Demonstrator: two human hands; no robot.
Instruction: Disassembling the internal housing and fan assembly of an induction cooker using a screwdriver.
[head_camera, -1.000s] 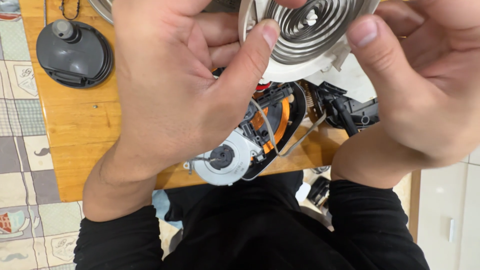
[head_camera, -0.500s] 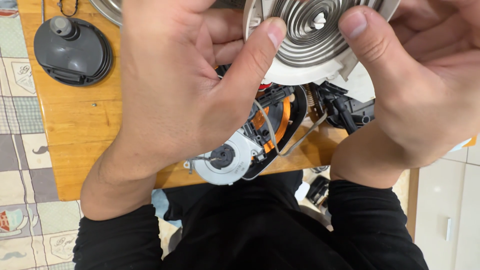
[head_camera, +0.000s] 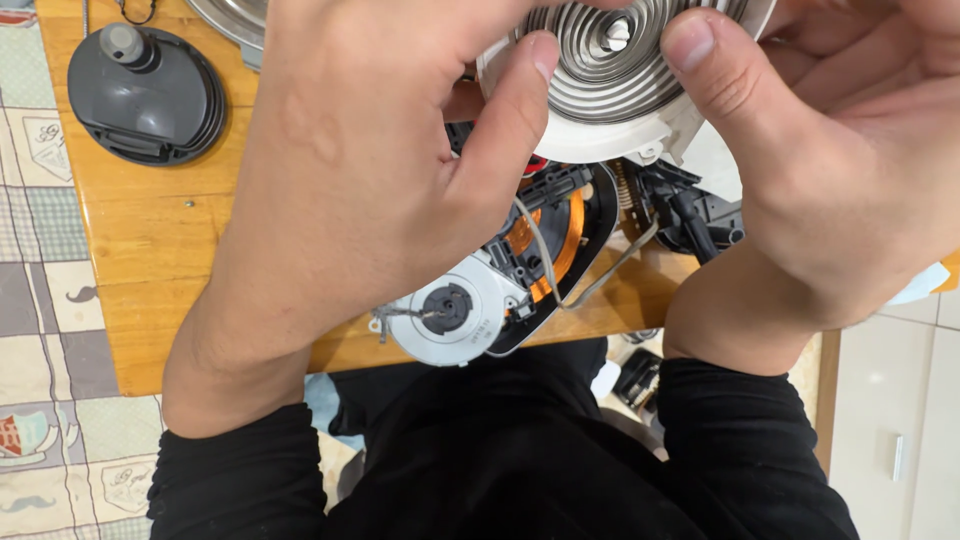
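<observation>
Both hands are clamped on the round white housing (head_camera: 610, 130) with the coiled metal spring inside, left hand (head_camera: 370, 190) and right hand (head_camera: 840, 170) thumbs pressing its rim, held up over the opened-up device (head_camera: 500, 290) (orange coil showing) on the wooden table (head_camera: 150, 250).

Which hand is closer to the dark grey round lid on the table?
Left. The left hand is just right of the dark grey lid; the right hand is far across.
</observation>
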